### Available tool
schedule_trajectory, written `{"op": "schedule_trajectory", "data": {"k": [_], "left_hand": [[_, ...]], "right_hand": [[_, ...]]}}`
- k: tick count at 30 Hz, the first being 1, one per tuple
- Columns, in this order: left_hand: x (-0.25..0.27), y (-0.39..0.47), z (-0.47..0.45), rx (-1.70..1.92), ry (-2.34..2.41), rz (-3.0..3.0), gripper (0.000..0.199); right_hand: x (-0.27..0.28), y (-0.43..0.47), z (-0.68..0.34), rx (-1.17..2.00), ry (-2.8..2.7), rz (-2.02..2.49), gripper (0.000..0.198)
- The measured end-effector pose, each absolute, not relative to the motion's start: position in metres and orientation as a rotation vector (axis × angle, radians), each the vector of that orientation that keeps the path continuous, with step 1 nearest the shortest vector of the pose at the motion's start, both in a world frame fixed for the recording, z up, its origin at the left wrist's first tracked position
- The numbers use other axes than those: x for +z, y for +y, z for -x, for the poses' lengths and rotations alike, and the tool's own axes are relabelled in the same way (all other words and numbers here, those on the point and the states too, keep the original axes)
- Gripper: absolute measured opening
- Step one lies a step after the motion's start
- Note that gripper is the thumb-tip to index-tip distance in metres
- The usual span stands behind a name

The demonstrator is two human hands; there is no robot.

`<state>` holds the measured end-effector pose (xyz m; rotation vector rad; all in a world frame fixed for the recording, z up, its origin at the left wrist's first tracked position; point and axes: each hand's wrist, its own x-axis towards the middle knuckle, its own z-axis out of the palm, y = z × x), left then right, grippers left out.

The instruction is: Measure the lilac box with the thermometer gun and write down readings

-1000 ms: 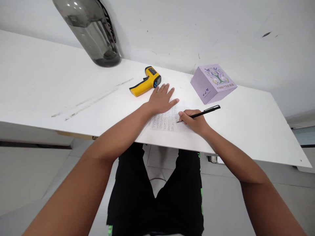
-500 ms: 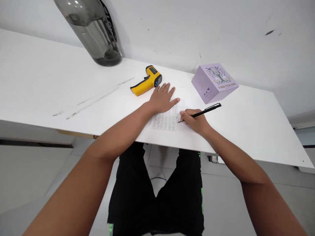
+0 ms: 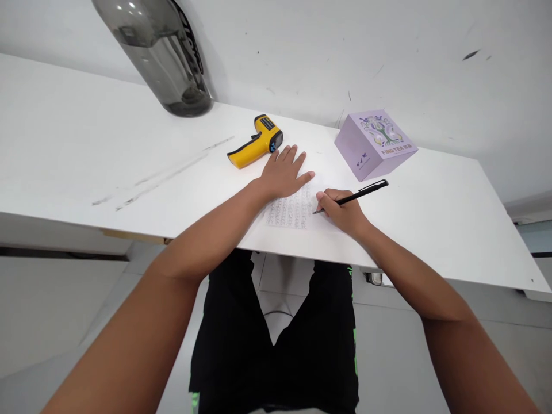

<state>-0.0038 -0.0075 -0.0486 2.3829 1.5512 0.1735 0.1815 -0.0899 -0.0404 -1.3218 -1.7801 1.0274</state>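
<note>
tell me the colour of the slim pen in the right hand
The slim pen is black along its visible barrel and clip, best seen in the head view.

Head view — forward, down onto the desk (image 3: 444, 218).

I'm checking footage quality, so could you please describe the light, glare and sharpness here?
Head view: bright, fairly even light; small glints on the grey bottle, whose lean suggests wide-angle distortion. Head view, too: the black pen looks reasonably sharp, but writing on the paper is too fine to read.
</note>
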Motion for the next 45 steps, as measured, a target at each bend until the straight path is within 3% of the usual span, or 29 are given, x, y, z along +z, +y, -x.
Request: {"op": "schedule_trajectory", "data": {"k": [11, 19, 24, 29, 36, 40, 45], "left_hand": [[-0.053, -0.006, 0.005, 0.203, 1.538, -2.409, 0.077], [-0.055, -0.005, 0.008, 0.523, 1.481, -2.510, 0.073], [-0.056, -0.005, 0.009, 0.655, 1.567, -2.573, 0.056], [-0.047, -0.009, 0.010, 0.693, 1.679, -2.591, 0.046], [-0.037, -0.006, 0.023, 0.441, 2.206, -2.337, 0.066], [-0.029, -0.005, 0.030, 0.362, 2.322, -2.169, 0.078], [-0.020, -0.003, 0.035, 0.267, 2.368, -1.989, 0.070]], "right_hand": [[-0.046, -0.088, -0.184, 1.097, -1.812, 1.218, 0.044], [-0.044, -0.089, -0.184, 1.039, -1.902, 1.111, 0.060], [-0.047, -0.091, -0.185, 0.868, -1.971, 1.110, 0.060], [-0.050, -0.092, -0.188, 0.521, -2.167, 1.063, 0.044], [-0.061, -0.080, -0.199, -0.001, -2.233, 1.149, 0.030], [-0.064, -0.075, -0.203, -0.062, -2.178, 1.310, 0.035], [-0.065, -0.074, -0.203, -0.045, -2.167, 1.515, 0.044]]}}
